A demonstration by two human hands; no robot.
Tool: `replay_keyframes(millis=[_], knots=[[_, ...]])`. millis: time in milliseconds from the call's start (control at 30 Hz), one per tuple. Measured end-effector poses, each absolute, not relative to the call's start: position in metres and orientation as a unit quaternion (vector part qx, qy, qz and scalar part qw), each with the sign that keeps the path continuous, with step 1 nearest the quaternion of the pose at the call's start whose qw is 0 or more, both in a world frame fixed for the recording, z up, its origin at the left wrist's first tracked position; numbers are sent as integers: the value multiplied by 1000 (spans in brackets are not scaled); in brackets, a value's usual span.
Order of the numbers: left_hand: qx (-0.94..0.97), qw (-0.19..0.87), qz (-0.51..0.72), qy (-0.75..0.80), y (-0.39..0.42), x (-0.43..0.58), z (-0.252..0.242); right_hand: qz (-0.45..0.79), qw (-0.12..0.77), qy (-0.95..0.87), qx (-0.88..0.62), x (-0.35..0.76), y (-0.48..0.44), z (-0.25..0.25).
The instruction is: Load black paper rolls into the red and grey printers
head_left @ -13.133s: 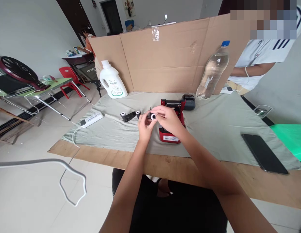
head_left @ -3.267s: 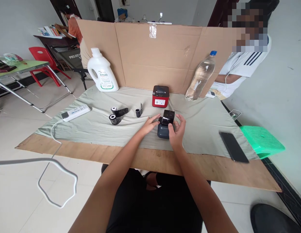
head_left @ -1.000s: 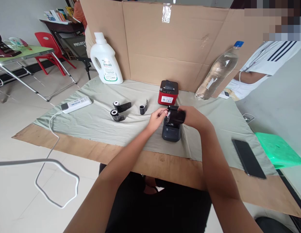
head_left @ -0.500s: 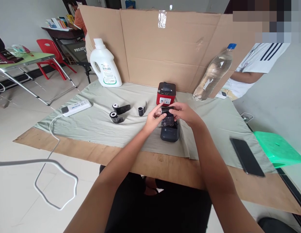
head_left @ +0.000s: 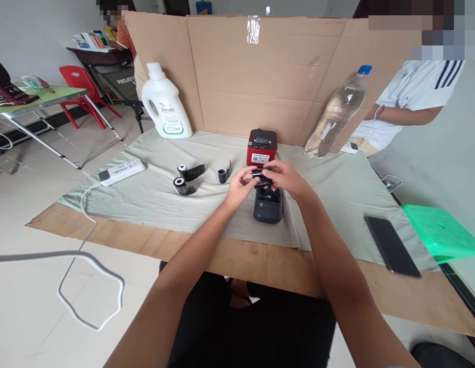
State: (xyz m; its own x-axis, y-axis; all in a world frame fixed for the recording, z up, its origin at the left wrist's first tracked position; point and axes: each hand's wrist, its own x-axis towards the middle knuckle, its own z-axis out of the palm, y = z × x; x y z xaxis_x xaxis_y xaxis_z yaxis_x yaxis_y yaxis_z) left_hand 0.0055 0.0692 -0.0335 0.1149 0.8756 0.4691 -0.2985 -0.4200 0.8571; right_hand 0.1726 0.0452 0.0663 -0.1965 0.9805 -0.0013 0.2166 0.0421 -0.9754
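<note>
Between my two hands is a small roll of black label paper [head_left: 262,179], its loose strip hanging down in front. My left hand [head_left: 241,184] pinches its left end, and my right hand [head_left: 283,177] grips the right end. Just below stands a dark label printer [head_left: 268,208], its far part hidden by the roll and my fingers. Behind my hands sits a red and black printer [head_left: 262,147] with a white sticker on its front. To the left lie two black rolls [head_left: 180,183] with unrolled tails, and a smaller dark roll [head_left: 222,176] stands nearer my left hand.
At the back, a white detergent bottle [head_left: 166,105] and a tilted water bottle [head_left: 339,115] stand by a cardboard screen [head_left: 256,82]. A power strip [head_left: 122,171] lies left, a phone [head_left: 392,246] right. A person in a white shirt [head_left: 413,97] is beyond the screen.
My hands have lifted the roll slightly, and its strip has drawn up away from the dark printer, showing more of the printer's top. The person at the right has shifted an arm.
</note>
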Motion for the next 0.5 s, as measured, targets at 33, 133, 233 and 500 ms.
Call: replay_keyframes(millis=[33,133,233,500], knots=[[577,474,617,247,69,6,-34,486,403,-589,-504,172,46,65],[579,473,617,247,66,5,-32,488,439,-562,-504,172,49,62],[581,477,609,252,66,2,-29,476,453,-571,-493,174,51,60],[606,477,576,270,72,0,-30,443,443,-631,-458,171,51,57]])
